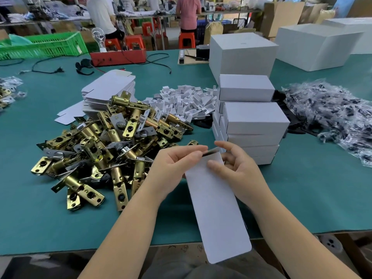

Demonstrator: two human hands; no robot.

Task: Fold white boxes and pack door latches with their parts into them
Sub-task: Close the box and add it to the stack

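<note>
In the head view, a flat white box blank [217, 206] is held over the near edge of the bench [50, 224], its long panel running down past that edge toward the person. The left hand [173, 168] is curled onto the blank's far end, its fingertips pinching the top corner; the right hand [237, 170] grips the same end from the other side, thumb laid on the white face and fingers bent behind it. A dark slit at the far end suggests the blank is being opened into a sleeve, so the folding step is judged to be in hand. The pile of brass door latches [104, 150] lies left of the hands, the stack of flat blanks [108, 91] behind it, small white inserts [185, 101] at mid-bench, finished boxes [251, 125] stacked just beyond the right hand, and bagged parts [332, 113] toward the right edge. Next, squaring the sleeve and tucking one end flap is likely required before a latch is loaded.
</note>
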